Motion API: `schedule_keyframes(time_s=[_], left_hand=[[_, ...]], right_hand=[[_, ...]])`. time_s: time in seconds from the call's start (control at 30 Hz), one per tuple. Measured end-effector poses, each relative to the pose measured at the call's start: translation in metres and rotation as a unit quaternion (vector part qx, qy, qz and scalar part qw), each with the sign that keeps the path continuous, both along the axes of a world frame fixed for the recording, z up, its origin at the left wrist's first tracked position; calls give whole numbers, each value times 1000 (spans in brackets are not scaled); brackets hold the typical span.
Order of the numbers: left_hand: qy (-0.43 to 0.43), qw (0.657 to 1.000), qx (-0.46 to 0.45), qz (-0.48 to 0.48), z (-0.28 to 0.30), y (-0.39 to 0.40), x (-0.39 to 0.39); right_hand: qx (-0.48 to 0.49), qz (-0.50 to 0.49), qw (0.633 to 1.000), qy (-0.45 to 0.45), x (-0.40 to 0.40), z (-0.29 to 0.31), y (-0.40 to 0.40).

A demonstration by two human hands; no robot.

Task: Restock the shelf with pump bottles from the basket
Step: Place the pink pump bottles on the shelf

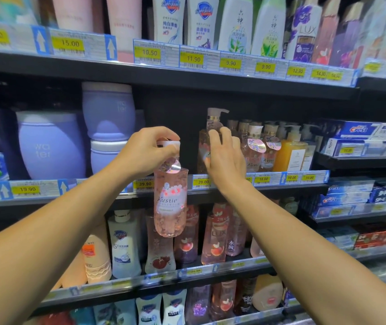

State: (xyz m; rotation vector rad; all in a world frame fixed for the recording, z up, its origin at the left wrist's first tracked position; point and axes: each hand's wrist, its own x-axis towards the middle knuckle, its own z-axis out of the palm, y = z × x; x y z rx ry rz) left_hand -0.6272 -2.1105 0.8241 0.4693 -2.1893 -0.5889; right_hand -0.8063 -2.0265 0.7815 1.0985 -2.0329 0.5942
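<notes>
Pink pump bottle [170, 202] hangs in front of the shelf lip [164, 184], left hand [147, 151] pinching its pump head; right hand [225, 158] curls around a shelved bottle [207, 146], steadying it; best lift clear of the lip, set down upright; dark gap left of that bottle, purple tubs [107, 111] further left.

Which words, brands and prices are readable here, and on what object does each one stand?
"Kustie": pink pump bottle held by the left hand.
"28.00": shelf tag near the right hand.
"39.90": shelf tag.
"LUX": purple bottle.
"Crest": toothpaste box.
Barcodes and small print: too blurred.
</notes>
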Motion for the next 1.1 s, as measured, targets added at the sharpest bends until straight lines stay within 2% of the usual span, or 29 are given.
schedule_keyframes(time_s=[0.23, 0.67, 0.9, 1.0, 1.1], left_hand=[[-1, 1000, 3, 4, 1, -2, 1], [-7, 1000, 0, 20, 1, 1, 0], [-10, 1000, -1, 26, 2, 5, 1], [3, 1000, 2, 18, 3, 9, 2], [40, 999, -23, 6, 10, 18, 0]], right_hand=[[27, -35, 999, -14, -11, 6, -16], [144, -61, 986, -57, -20, 24, -23], [96, 1, 992, -83, -12, 25, -11], [34, 76, 995, -57, -8, 7, 5], [17, 126, 991, -40, -8, -20, 28]])
